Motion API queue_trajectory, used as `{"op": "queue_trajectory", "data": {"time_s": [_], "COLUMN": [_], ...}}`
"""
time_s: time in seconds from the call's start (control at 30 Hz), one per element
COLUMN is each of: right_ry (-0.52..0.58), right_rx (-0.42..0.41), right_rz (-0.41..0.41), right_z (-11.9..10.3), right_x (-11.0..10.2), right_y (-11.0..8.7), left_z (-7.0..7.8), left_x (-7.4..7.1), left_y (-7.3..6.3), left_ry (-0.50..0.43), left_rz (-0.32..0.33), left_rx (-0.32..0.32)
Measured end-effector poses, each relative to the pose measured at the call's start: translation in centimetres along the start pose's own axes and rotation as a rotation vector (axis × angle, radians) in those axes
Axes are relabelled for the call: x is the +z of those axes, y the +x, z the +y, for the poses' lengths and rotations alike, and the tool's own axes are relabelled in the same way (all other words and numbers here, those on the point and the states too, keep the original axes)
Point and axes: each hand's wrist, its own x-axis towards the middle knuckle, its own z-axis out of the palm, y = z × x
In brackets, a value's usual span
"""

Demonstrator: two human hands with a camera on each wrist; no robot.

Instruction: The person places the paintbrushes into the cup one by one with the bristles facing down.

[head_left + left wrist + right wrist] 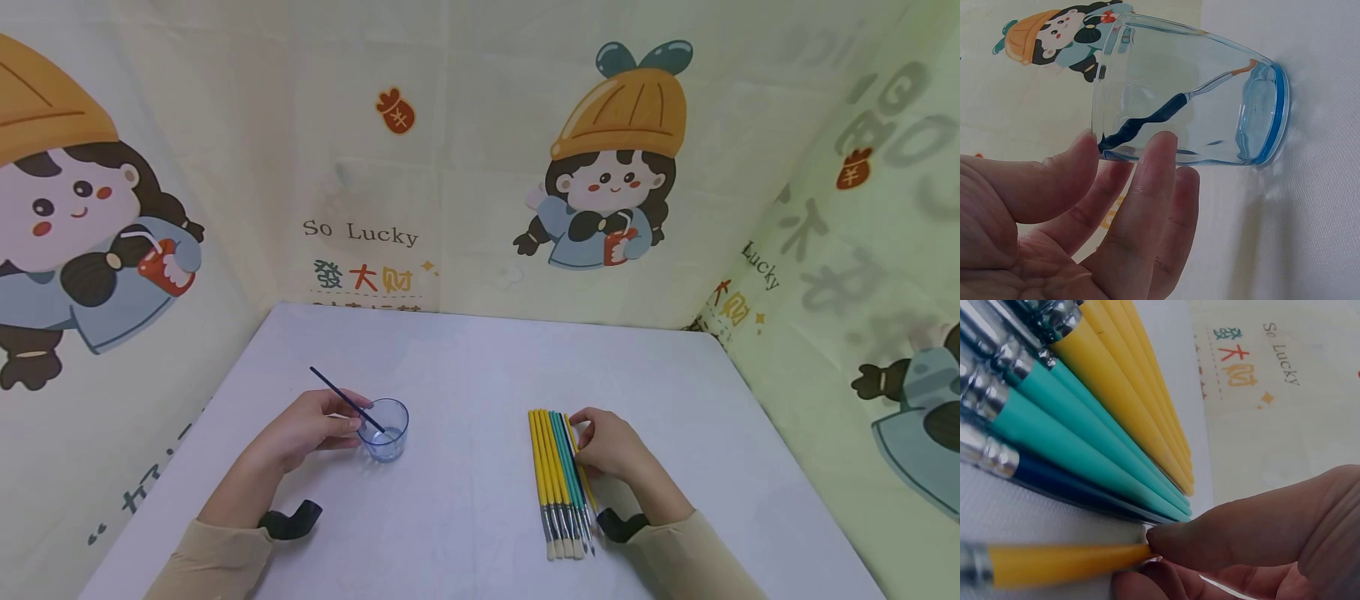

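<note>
A clear bluish glass [386, 451] stands on the white table, left of centre. My left hand [313, 427] holds it from the left, thumb at the rim and fingers along its side. A dark-handled paintbrush [339, 393] leans inside, its orange-brown tip down at the glass bottom in the left wrist view. On the right, my right hand [613, 446] pinches the handle end of a yellow paintbrush [1066, 562] between thumb and fingers. This brush lies just right of a row of paintbrushes [547, 467] with yellow, teal and dark blue handles, bristles toward me.
The white table [465, 500] has a stretch of bare surface between glass and brushes. Cloth walls [465, 167] with printed cartoon figures and lettering rise behind it and on both sides. A black strap piece [292, 521] sits at each wrist.
</note>
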Motion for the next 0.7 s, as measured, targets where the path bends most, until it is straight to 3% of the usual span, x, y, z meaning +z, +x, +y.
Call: {"op": "queue_trajectory", "data": {"time_s": [0.47,0.7], "right_ry": [-0.069,-0.04], "right_rx": [0.055,0.06], "right_rz": [0.032,0.016], "right_z": [-0.64,-0.48], "right_x": [0.34,0.16], "right_y": [0.39,0.42], "left_z": [-0.09,-0.17], "left_x": [0.0,0.06], "left_y": [0.11,0.16], "left_ry": [0.006,0.011], "left_rz": [-0.003,0.005], "left_rx": [-0.001,-0.005]}}
